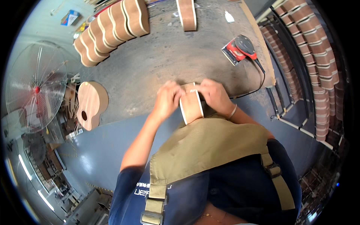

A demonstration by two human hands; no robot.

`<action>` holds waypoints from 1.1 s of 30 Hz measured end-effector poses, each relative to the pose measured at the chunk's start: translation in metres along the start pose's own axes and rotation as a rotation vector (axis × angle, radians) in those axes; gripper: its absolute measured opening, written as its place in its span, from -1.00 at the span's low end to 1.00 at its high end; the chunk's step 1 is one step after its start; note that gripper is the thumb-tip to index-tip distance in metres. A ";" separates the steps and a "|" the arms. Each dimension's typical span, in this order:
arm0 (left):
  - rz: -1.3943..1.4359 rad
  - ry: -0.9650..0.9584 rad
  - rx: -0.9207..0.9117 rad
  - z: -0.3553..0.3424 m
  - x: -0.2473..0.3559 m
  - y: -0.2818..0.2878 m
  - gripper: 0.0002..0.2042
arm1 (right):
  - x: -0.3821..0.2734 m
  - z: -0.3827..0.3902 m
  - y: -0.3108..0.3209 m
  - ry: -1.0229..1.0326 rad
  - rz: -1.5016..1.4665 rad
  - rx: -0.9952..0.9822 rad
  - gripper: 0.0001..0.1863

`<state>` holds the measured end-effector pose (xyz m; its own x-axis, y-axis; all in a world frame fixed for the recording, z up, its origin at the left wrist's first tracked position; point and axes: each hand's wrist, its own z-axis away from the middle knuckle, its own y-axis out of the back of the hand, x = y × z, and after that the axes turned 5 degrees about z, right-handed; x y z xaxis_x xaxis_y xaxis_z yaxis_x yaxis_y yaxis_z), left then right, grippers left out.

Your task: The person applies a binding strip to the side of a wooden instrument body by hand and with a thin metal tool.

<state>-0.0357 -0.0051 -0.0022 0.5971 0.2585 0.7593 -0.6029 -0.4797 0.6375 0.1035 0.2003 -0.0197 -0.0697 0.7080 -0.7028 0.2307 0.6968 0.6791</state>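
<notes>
A small ukulele body (191, 107) stands on edge against my apron at the near edge of the workbench. Its brown side faces up between two pale edge strips. My left hand (168, 98) is closed at the left edge of its far end, fingers curled and blurred by motion. On the opposite edge, my right hand (215, 96) wraps round the same end, its fingertips reaching over the side. Small whitish spots show between the fingertips; what they are is too blurred to tell. The apron hides the body's near end.
A red and black sander (240, 48) with a cord lies right on the workbench (150, 67). Several bodies (112, 28) stand in a row far left, another (186, 15) far centre. One with a soundhole (92, 105) rests at left near a fan (36, 88). Racks (296, 71) stand right.
</notes>
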 end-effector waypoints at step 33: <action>0.035 0.085 0.074 -0.012 0.003 0.001 -0.90 | 0.025 -0.020 0.008 -0.062 -0.109 -0.094 -0.73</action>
<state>-0.0409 0.0051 0.0023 0.5274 0.3087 0.7916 -0.5806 -0.5493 0.6010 0.0839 0.2261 -0.0274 -0.0290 0.6213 -0.7831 0.1330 0.7788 0.6130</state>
